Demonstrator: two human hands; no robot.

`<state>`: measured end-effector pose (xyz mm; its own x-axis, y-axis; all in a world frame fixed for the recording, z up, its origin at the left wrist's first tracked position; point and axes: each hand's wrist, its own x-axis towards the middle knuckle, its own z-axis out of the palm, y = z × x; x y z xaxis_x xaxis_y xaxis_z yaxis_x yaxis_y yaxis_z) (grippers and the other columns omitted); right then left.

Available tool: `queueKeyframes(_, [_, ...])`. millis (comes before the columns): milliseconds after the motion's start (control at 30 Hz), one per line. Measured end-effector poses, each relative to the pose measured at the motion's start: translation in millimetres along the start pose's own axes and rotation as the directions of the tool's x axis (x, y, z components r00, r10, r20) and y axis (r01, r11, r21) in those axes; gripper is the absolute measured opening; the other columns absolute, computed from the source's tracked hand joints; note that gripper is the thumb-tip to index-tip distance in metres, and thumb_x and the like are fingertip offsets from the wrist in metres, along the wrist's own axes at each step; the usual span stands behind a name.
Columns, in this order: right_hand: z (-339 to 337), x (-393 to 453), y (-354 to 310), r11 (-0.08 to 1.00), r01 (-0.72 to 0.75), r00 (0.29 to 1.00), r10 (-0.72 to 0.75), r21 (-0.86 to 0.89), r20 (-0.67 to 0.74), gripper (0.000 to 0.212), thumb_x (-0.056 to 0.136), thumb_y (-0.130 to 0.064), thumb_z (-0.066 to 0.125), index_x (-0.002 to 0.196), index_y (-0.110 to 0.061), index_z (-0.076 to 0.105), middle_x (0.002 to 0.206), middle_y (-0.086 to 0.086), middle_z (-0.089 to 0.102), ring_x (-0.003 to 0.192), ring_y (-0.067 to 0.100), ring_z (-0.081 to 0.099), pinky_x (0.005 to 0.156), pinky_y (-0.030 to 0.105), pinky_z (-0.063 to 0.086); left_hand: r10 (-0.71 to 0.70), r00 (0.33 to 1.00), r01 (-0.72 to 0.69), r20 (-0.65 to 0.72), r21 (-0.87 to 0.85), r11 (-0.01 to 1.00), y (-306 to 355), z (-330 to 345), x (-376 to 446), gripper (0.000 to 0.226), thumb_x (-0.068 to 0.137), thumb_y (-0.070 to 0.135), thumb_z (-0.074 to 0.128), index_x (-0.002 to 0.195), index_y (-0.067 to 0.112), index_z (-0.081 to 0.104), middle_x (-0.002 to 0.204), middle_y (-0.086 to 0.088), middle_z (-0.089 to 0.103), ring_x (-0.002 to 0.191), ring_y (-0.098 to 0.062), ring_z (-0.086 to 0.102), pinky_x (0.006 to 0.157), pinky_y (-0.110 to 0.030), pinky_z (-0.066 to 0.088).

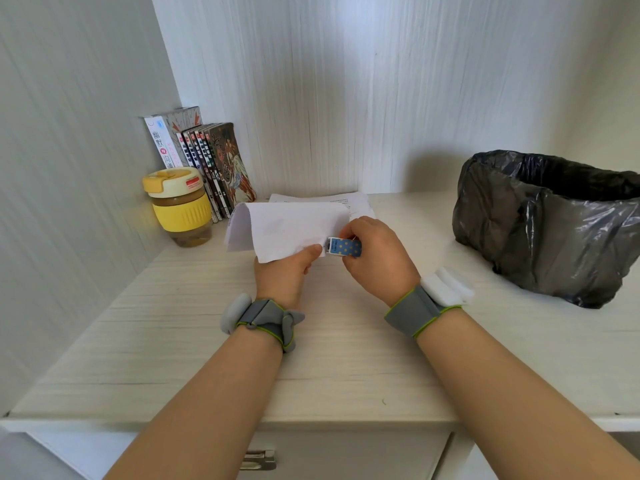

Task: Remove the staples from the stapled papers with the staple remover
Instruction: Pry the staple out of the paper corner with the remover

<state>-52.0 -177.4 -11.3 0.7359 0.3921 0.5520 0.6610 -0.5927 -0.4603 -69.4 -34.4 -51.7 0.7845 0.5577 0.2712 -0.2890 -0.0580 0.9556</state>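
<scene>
1. The left hand (287,268) pinches the papers (287,226) above the desk (207,341).
2. The right hand (377,258) grips the remover (343,246), its tip at the paper corner.
3. The step seems to be pulling a staple; next, squeeze and pull gently.

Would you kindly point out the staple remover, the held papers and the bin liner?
staple remover (344,246), head view, blue dotted body.
held papers (291,225), head view, blank top sheet.
bin liner (540,230), head view, front wall.

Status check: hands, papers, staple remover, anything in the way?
Left hand pinches the papers. Right hand grips the staple remover, its tip at the papers' edge. Nothing blocking; bin off to the right.
</scene>
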Motion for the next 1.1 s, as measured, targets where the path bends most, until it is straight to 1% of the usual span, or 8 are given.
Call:
queueKeyframes(267, [0.6, -0.3, 0.1, 1.0, 0.011, 1.0, -0.011, 0.001, -0.004, 0.018, 0.075, 0.005, 0.054, 0.09, 0.001, 0.063, 0.094, 0.015, 0.062, 0.088, 0.028, 0.053, 0.069, 0.026, 0.034, -0.007, 1.0, 0.007, 0.005, -0.011, 1.0, -0.5, 0.0, -0.2, 0.036, 0.068, 0.01, 0.074, 0.043, 0.02, 0.05, 0.04, 0.009, 0.049, 0.039, -0.007, 0.042, 0.056, -0.026, 0.04])
queueKeyframes(433, [0.8, -1.5, 0.4, 1.0, 0.013, 1.0, -0.013, 0.02, -0.008, 0.016, 0.076, 0.004, 0.055, 0.089, 0.002, 0.063, 0.093, 0.016, 0.062, 0.087, 0.028, 0.054, 0.067, 0.024, 0.032, -0.016, 0.999, 0.017, 0.032, -0.018, 1.0, -1.5, -0.4, 0.0, 0.035, 0.065, 0.016, 0.074, 0.038, 0.021, 0.051, 0.039, 0.009, 0.047, 0.039, -0.007, 0.041, 0.055, -0.025, 0.038])
queueKeyframes(533, [0.7, -2.4, -1.1, 0.999, 0.002, 1.0, 0.0, 0.053, -0.025, 0.016, 0.075, 0.004, 0.056, 0.09, 0.003, 0.063, 0.093, 0.016, 0.062, 0.087, 0.028, 0.055, 0.068, 0.025, 0.035, -0.031, 0.999, 0.031, 0.025, -0.028, 0.999, -2.5, -0.2, 0.6, 0.033, 0.064, 0.016, 0.074, 0.041, 0.02, 0.051, 0.039, 0.01, 0.048, 0.039, -0.006, 0.041, 0.055, -0.025, 0.037])
queueKeyframes(667, [0.3, -3.5, -3.2, 0.994, -0.009, 0.999, 0.013, 0.107, -0.039, 0.016, 0.074, 0.004, 0.059, 0.09, 0.003, 0.063, 0.091, 0.017, 0.063, 0.085, 0.028, 0.056, 0.067, 0.025, 0.036, -0.032, 0.998, 0.033, 0.05, -0.019, 0.999, -3.1, -0.3, 0.6, 0.039, 0.068, 0.012, 0.073, 0.037, 0.023, 0.053, 0.038, 0.01, 0.046, 0.039, -0.005, 0.04, 0.056, -0.026, 0.036])
queueKeyframes(800, [-0.9, -3.2, -2.4, 0.99, -0.057, 0.996, 0.064, 0.127, -0.056, 0.018, 0.072, 0.004, 0.058, 0.088, 0.001, 0.065, 0.09, 0.014, 0.065, 0.085, 0.026, 0.058, 0.07, 0.029, 0.042, -0.037, 0.999, 0.037, -0.002, -0.061, 0.997, -3.3, -0.3, 1.4, 0.033, 0.067, 0.008, 0.074, 0.043, 0.021, 0.055, 0.041, 0.011, 0.05, 0.04, -0.005, 0.043, 0.057, -0.026, 0.039])
queueKeyframes(933, [-0.5, -3.9, -4.5, 0.988, -0.061, 0.997, 0.069, 0.143, -0.047, 0.018, 0.071, 0.004, 0.059, 0.087, -0.001, 0.067, 0.09, 0.014, 0.066, 0.084, 0.026, 0.059, 0.072, 0.033, 0.045, -0.025, 1.0, 0.025, -0.007, -0.038, 0.999, -2.1, 0.3, 1.8, 0.029, 0.068, 0.008, 0.074, 0.054, 0.02, 0.052, 0.045, 0.01, 0.051, 0.044, -0.006, 0.045, 0.059, -0.025, 0.04])
queueKeyframes(1000, [-0.4, -4.5, -5.5, 0.986, -0.07, 0.996, 0.076, 0.152, -0.038, 0.019, 0.071, 0.003, 0.06, 0.088, -0.002, 0.067, 0.091, 0.013, 0.066, 0.084, 0.026, 0.059, 0.072, 0.032, 0.045, -0.027, 1.0, 0.026, -0.011, -0.029, 0.999, -1.6, 0.6, 1.7, 0.029, 0.069, 0.008, 0.074, 0.057, 0.021, 0.052, 0.048, 0.01, 0.051, 0.046, -0.006, 0.046, 0.06, -0.024, 0.04])
queueKeyframes(1100, [-1.0, -5.1, -5.5, 0.984, -0.088, 0.996, 0.092, 0.155, -0.016, 0.019, 0.072, 0.001, 0.062, 0.089, -0.003, 0.068, 0.092, 0.012, 0.066, 0.084, 0.024, 0.059, 0.07, 0.026, 0.042, -0.031, 1.0, 0.031, -0.005, -0.021, 0.999, -1.3, 1.4, 0.7, 0.03, 0.069, 0.006, 0.074, 0.056, 0.021, 0.051, 0.044, 0.012, 0.051, 0.042, -0.004, 0.044, 0.056, -0.023, 0.039])
